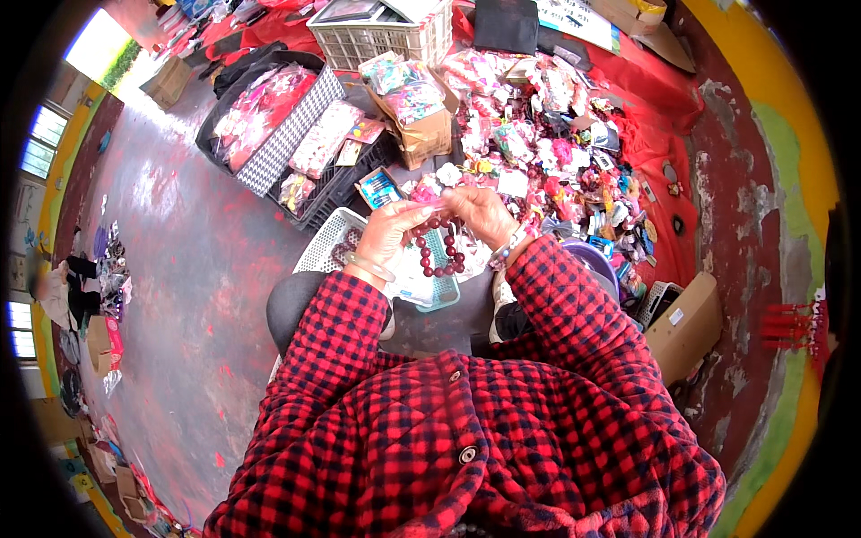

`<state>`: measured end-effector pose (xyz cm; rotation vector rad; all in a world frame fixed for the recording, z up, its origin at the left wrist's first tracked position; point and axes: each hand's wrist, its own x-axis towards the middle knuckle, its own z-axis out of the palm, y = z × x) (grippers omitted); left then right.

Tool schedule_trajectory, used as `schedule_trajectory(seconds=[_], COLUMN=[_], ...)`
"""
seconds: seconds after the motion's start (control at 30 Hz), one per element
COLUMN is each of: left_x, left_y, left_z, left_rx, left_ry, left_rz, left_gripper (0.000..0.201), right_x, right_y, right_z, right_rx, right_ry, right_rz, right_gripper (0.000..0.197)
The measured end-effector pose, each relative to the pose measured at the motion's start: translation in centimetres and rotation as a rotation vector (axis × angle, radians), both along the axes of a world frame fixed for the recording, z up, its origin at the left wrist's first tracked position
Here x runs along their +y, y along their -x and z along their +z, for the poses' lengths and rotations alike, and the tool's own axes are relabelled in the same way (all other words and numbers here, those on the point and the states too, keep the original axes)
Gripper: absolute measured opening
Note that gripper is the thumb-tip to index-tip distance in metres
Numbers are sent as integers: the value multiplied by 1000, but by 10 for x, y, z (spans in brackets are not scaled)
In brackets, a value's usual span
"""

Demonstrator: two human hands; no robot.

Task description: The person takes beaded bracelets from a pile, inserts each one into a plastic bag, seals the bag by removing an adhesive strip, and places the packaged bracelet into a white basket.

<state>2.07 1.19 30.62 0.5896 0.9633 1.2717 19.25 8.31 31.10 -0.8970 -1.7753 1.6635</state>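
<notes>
A bracelet of round dark red beads (427, 271) hangs in a loop below my hands, between them. My left hand (388, 235) is closed, thumb and forefinger pinched at the bracelet's top beside a small pink piece I cannot make out clearly. My right hand (482, 216) pinches the same spot from the other side, its fingertips almost meeting the left ones. Right under the bracelet sits a mint-green plastic basket (445, 294). Beside it, a white basket (316, 254) holds more dark beaded items, partly hidden by my left hand.
Ahead lies a heap of small wrapped accessories (556, 170) on red cloth (659, 134). Crates, a houndstooth-patterned box (309, 103) and a cardboard box (426, 139) stand ahead to the left. A purple basin (599, 260) and a cardboard piece (686, 327) are at my right.
</notes>
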Motion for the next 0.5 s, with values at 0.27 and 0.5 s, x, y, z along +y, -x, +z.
schedule_trajectory(seconds=[0.27,0.5], left_x=[0,-1], left_y=[-2,-5], left_z=[5,1], left_rx=[31,-73], left_ry=[-10,-26], left_rz=[150,209], left_gripper=[11,10], right_x=[-4,-4], right_y=[5,10], right_z=[-1,-13], right_rx=[156,32], right_ry=[45,-289], right_rz=[-69,-120], right_gripper=[28,19])
